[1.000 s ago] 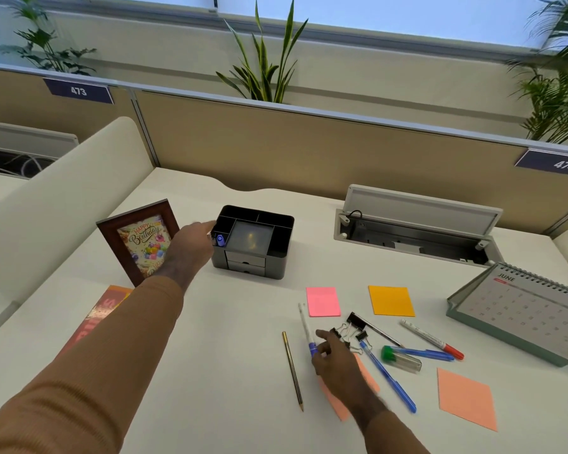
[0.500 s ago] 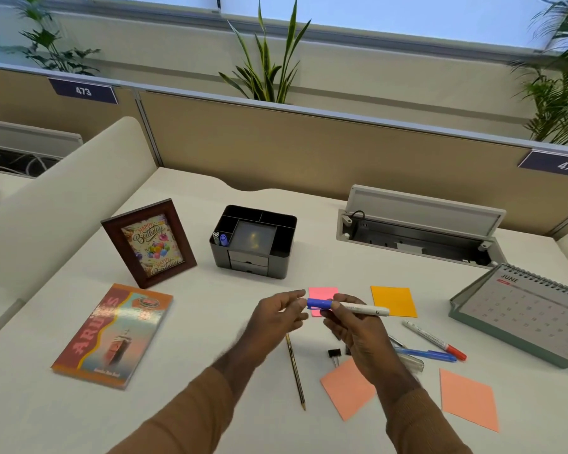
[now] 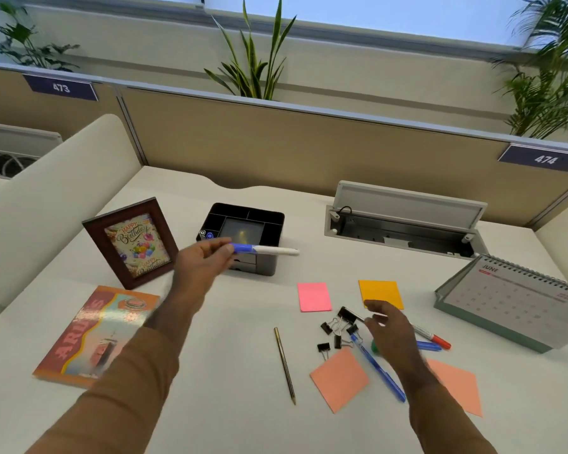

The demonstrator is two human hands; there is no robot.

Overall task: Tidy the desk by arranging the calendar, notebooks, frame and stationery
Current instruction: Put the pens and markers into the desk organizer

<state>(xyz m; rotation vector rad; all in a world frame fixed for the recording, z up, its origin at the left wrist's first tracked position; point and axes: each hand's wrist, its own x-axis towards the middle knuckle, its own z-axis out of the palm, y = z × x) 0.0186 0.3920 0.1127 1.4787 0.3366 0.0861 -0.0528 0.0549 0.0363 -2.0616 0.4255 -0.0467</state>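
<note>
The left hand [image 3: 204, 263] pinches a blue-capped marker [image 3: 263, 249] level over the organizer [image 3: 243, 240] near the desk's [image 3: 236, 322] back edge, risking missing its slots, while the right hand [image 3: 391, 332] hovers spread above binder clips [image 3: 336, 332].

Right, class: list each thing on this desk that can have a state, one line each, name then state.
Picture frame: upright.
Calendar: standing, showing June.
Cable tray lid: open.
Blue-capped marker: capped, held in left hand.
Right hand: open, empty, above the binder clips.
Notebook: closed, lying flat.
Organiser: nearly empty.
</note>
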